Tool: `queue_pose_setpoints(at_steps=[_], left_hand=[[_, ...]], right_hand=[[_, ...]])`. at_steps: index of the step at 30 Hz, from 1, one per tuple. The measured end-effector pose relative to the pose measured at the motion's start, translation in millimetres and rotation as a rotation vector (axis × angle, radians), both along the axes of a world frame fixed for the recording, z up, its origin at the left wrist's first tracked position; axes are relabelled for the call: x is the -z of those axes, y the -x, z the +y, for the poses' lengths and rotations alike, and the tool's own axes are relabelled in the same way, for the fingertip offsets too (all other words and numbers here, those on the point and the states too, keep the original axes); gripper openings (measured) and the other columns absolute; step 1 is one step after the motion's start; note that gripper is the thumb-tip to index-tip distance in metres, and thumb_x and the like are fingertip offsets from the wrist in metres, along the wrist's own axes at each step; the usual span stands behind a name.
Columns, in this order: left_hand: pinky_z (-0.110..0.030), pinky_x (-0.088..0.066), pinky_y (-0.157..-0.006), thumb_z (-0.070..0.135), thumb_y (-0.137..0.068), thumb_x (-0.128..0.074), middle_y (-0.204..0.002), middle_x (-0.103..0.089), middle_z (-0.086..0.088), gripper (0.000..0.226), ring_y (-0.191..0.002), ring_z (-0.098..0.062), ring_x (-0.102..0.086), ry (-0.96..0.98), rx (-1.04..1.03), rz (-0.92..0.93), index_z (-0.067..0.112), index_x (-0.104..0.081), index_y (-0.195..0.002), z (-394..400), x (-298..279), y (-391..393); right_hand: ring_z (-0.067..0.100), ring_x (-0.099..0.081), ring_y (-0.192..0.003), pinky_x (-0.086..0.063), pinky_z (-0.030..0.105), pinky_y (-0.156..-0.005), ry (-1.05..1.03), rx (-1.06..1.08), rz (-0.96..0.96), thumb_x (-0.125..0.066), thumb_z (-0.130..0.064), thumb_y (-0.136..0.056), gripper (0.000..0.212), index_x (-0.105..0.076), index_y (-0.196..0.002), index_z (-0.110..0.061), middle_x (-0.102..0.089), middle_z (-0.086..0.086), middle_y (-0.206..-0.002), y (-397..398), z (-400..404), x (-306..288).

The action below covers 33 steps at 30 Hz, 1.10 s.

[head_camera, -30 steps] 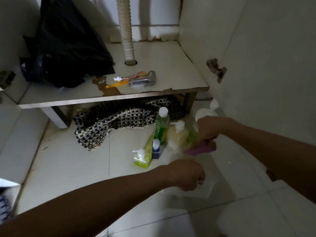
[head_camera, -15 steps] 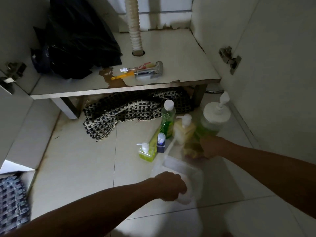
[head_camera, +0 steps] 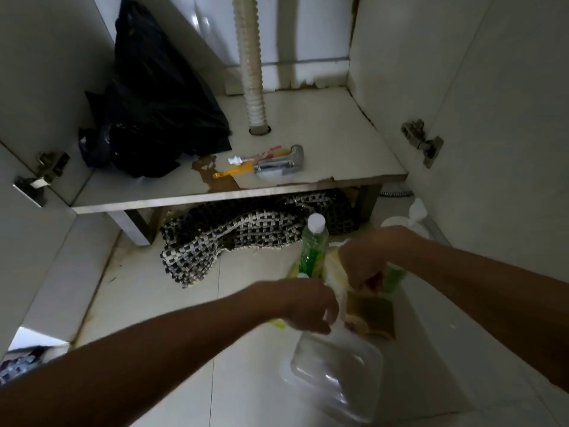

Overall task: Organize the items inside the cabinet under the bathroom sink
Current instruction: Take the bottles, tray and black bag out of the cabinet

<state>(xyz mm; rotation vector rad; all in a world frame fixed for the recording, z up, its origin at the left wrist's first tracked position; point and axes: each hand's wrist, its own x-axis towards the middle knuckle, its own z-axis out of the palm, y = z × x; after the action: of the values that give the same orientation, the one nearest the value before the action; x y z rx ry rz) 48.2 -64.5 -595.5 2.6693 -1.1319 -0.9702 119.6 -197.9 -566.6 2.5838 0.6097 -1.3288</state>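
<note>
Nearest the viewer, a clear plastic container (head_camera: 335,377) with its hinged lid open lies on the pale tiled floor (head_camera: 138,303). The left hand (head_camera: 308,306) reaches in from the lower left; its grip is closed on the container's upper edge, fingers curled round the plastic. Just beyond, the right hand (head_camera: 366,260) comes in from the right with fingers curled down over something pale and crumpled beside a brown-and-yellow sponge (head_camera: 371,314) — what exactly it pinches is too blurred to tell.

Behind the hands stands a green bottle (head_camera: 312,241) with a white cap, and a white pump dispenser (head_camera: 412,217) is half hidden by the right forearm. Further back, a black-and-white woven mat (head_camera: 234,235) is bunched under the cabinet shelf (head_camera: 338,143). On the shelf lie toothbrushes (head_camera: 243,166), a chrome fitting (head_camera: 283,164) and a black plastic bag (head_camera: 160,97), with a ribbed drain hose (head_camera: 252,63) rising behind.

The step in hand looks like gathering small loose items into the container. Next, the right hand would need to drop its load inside — then the lid can be closed.
</note>
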Motion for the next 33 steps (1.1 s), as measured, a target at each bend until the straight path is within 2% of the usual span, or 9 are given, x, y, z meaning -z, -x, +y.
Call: queue_pose_setpoints(at_steps=[3, 6, 9, 12, 14, 17, 24, 28, 33], left_hand=[[-0.025, -0.052, -0.072, 0.022, -0.093, -0.057, -0.104, -0.073, -0.005, 0.022, -0.083, -0.019, -0.069, 0.037, -0.216, 0.024, 0.013, -0.07, -0.108, 33.8, -56.2, -52.1], [-0.023, -0.054, -0.062, 0.019, -0.09, -0.059, -0.09, -0.074, -0.003, 0.017, -0.066, -0.013, -0.067, 0.193, -0.535, -0.094, 0.013, -0.073, -0.099, 79.9, -93.9, -100.7], [-0.03, -0.055, -0.077, 0.018, -0.084, -0.063, -0.102, -0.073, -0.004, 0.019, -0.086, -0.02, -0.067, 0.197, -0.72, -0.499, 0.017, -0.073, -0.1, 120.6, -87.5, -141.7], [-0.032, -0.046, -0.091, 0.021, -0.087, -0.061, -0.129, -0.06, -0.006, 0.038, -0.117, -0.023, -0.056, 0.192, -0.868, -0.635, 0.019, -0.061, -0.124, 140.6, -62.7, -162.5], [-0.032, -0.034, -0.107, 0.027, -0.092, -0.057, -0.149, -0.041, -0.004, 0.053, -0.136, -0.021, -0.038, 0.17, -0.871, -0.581, 0.02, -0.042, -0.142, 145.1, -50.0, -174.7], [-0.032, -0.026, -0.114, 0.031, -0.093, -0.055, -0.155, -0.029, -0.004, 0.063, -0.142, -0.021, -0.028, 0.086, -0.756, -0.56, 0.018, -0.028, -0.149, 144.8, -35.8, -198.9], [-0.032, -0.042, -0.091, 0.021, -0.085, -0.058, -0.119, -0.062, -0.005, 0.028, -0.114, -0.023, -0.056, 0.127, -0.756, -0.6, 0.015, -0.063, -0.111, 152.2, -3.9, -229.5], [-0.039, -0.025, -0.107, 0.015, -0.085, -0.056, -0.114, -0.065, -0.001, 0.025, -0.115, -0.022, -0.054, 0.096, -0.76, -0.684, 0.017, -0.066, -0.109, 155.4, 3.0, -234.8], [-0.04, -0.025, -0.108, 0.01, -0.088, -0.05, -0.106, -0.064, -0.006, 0.017, -0.109, -0.025, -0.054, -0.008, -0.711, -0.83, 0.014, -0.063, -0.099, 142.9, -0.1, -232.0]], right_hand=[[0.014, -0.062, -0.058, -0.052, 0.026, -0.063, -0.168, 0.025, -0.068, -0.061, -0.017, -0.085, 0.019, -0.068, -0.071, -0.008, -0.07, 0.002, -0.063, -20.2, 10.7, -54.8], [0.009, -0.065, -0.058, -0.056, 0.026, -0.066, -0.393, 0.08, -0.319, -0.064, -0.02, -0.083, 0.01, -0.07, -0.081, -0.014, -0.073, -0.001, -0.069, -41.9, 15.8, -90.3], [0.01, -0.063, -0.069, -0.051, 0.023, -0.067, -0.516, 0.134, -0.598, -0.065, -0.018, -0.083, 0.005, -0.068, -0.08, -0.02, -0.068, -0.003, -0.08, -63.4, 25.1, -87.7], [0.016, -0.063, -0.084, -0.049, 0.023, -0.072, -0.489, 0.191, -0.73, -0.062, -0.016, -0.084, 0.012, -0.071, -0.091, -0.015, -0.069, 0.002, -0.098, -88.6, 36.6, -62.4], [0.017, -0.062, -0.095, -0.05, 0.026, -0.078, -0.464, 0.233, -0.766, -0.059, -0.019, -0.085, 0.02, -0.068, -0.103, -0.016, -0.066, 0.004, -0.109, -101.9, 45.2, -51.7], [0.021, -0.048, -0.119, -0.044, 0.033, -0.097, -0.388, 0.136, -0.789, -0.055, -0.029, -0.09, 0.038, -0.053, -0.127, -0.017, -0.051, 0.004, -0.127, -117.1, 65.3, -46.4], [0.028, -0.036, -0.126, -0.033, 0.038, -0.103, -0.171, -0.058, -0.802, -0.049, -0.031, -0.094, 0.044, -0.047, -0.136, -0.017, -0.035, 0.009, -0.141, -159.4, 99.4, -25.8], [0.03, -0.043, -0.116, -0.035, 0.038, -0.097, -0.172, -0.089, -0.86, -0.052, -0.027, -0.092, 0.035, -0.057, -0.124, -0.014, -0.046, 0.01, -0.126, -172.4, 103.6, -18.1], [0.03, -0.042, -0.117, -0.032, 0.041, -0.099, -0.147, -0.069, -0.865, -0.049, -0.027, -0.092, 0.035, -0.058, -0.124, -0.019, -0.045, 0.009, -0.125, -178.9, 104.7, -12.1]])
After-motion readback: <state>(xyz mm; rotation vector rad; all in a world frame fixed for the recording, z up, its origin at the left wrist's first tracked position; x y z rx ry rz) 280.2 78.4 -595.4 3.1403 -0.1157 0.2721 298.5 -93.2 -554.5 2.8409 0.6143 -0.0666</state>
